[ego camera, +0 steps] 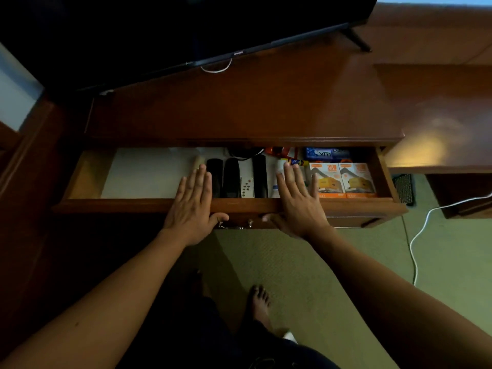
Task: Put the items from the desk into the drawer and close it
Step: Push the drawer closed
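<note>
Both grips flat and holding nothing: left hand point(193, 206) and right hand point(298, 202) press straight-fingered on the front edge of the open drawer point(133, 205) under the counter point(239, 102), which holds remotes point(231, 178) and two orange boxes point(343, 179).

Your left hand point(192, 206) and right hand point(297, 206) cover part of the open brown wooden drawer's point(133, 205) front edge. The dark wooden desk point(239, 107) hides the drawer's back, cutting off a blue packet point(323, 153) and red wrapper point(278, 151). The orange boxes' point(343, 179) small print is unreadable. The frame's edge crops the black television point(159, 30).
</note>
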Motion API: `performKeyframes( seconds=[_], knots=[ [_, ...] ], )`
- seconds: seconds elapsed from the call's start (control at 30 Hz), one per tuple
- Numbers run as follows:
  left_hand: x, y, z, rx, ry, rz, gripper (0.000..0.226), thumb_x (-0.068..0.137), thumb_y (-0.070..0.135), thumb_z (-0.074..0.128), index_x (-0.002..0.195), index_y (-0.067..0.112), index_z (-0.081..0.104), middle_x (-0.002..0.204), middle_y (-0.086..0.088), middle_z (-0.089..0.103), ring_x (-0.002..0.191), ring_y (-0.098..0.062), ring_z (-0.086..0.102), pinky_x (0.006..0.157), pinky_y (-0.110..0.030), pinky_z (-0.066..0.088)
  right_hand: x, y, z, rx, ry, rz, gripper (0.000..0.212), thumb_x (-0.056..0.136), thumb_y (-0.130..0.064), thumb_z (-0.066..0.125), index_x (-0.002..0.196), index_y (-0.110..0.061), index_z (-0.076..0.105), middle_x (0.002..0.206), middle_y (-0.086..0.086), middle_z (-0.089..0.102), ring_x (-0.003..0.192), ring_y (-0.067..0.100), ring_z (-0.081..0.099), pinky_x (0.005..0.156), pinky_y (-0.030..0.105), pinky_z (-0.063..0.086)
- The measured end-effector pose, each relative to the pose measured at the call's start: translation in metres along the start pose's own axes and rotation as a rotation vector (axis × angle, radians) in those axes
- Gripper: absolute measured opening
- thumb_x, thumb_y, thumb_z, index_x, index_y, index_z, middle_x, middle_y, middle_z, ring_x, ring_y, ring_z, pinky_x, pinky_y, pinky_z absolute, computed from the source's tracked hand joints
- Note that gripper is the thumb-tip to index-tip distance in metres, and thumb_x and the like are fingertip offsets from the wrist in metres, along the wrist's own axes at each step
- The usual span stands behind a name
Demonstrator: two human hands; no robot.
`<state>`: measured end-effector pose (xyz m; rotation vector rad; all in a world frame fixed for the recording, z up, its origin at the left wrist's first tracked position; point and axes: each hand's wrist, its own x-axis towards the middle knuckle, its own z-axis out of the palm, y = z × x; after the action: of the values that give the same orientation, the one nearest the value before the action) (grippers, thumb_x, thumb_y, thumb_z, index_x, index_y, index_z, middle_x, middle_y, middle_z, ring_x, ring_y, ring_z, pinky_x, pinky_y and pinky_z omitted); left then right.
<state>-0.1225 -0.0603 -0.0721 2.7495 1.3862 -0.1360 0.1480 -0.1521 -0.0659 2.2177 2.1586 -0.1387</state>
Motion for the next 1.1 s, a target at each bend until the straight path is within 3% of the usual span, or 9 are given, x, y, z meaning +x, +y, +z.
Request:
performKeyframes(
  seconds=[0.2,0.37,0.53,0.83,0.97,1.1],
  knots=[
    [0.07,-0.016,-0.026,0.026,0.055,-0.042,0.122,0.081,0.084,0.036,0.15,0.005,-0.027,0.156,-0.016,-0.036,0.146,-0.031,-0.029,0.121,-0.049,-0.01,0.072,0.011,-0.029,-0.017,0.022,0.078,0.143,0.065,-0.086,0.06,0.155,-0.009,-0.019,0.159,0.018,-0.031,0.145,0.035,-0.032,0.112,0.066,-0.017],
    [0.123,-0.031,-0.043,0.067,0.027,-0.049,0.126,0.076,0.087,0.04,0.15,0.012,-0.029,0.155,-0.014,-0.038,0.146,-0.032,-0.03,0.12,-0.051,-0.011,0.128,0.036,-0.04,-0.023,-0.04,0.072,0.151,0.057,-0.09,0.062,0.154,-0.012,-0.023,0.159,0.015,-0.033,0.145,0.035,-0.032,0.111,0.066,-0.018],
    [0.14,-0.041,-0.032,0.031,0.09,-0.055,0.105,0.079,0.087,0.031,0.158,0.026,-0.005,0.165,-0.007,-0.015,0.151,-0.031,-0.011,0.121,-0.054,0.0,0.144,0.045,-0.03,0.036,0.016,0.067,0.134,0.064,-0.093,0.051,0.159,-0.02,-0.007,0.166,0.007,-0.018,0.152,0.031,-0.014,0.115,0.065,-0.007],
    [0.153,-0.02,-0.026,-0.046,0.225,-0.214,0.08,0.086,0.066,0.053,0.148,0.019,0.033,0.162,-0.012,0.02,0.149,-0.036,0.014,0.117,-0.06,0.014,0.147,0.033,-0.018,0.069,0.181,0.179,0.096,0.087,-0.073,0.046,0.159,-0.023,0.008,0.168,0.003,0.004,0.153,0.031,-0.002,0.119,0.063,0.005],
    [0.155,-0.017,-0.035,-0.019,0.162,-0.222,0.08,0.085,0.064,0.058,0.145,0.017,0.035,0.161,-0.013,0.021,0.149,-0.039,0.015,0.116,-0.062,0.013,0.146,0.029,-0.022,0.081,0.143,0.184,0.094,0.089,-0.069,0.047,0.159,-0.023,0.003,0.168,0.003,-0.001,0.153,0.032,-0.007,0.119,0.062,0.0],
    [0.159,-0.013,-0.07,-0.104,-0.008,-0.229,0.081,0.084,0.058,0.065,0.146,0.021,0.029,0.163,-0.01,0.014,0.15,-0.038,0.01,0.118,-0.061,0.014,0.147,0.035,-0.047,0.123,-0.059,0.139,0.098,0.091,-0.062,0.052,0.159,-0.023,-0.008,0.167,0.003,-0.015,0.151,0.033,-0.017,0.118,0.065,-0.002]
  ],
)
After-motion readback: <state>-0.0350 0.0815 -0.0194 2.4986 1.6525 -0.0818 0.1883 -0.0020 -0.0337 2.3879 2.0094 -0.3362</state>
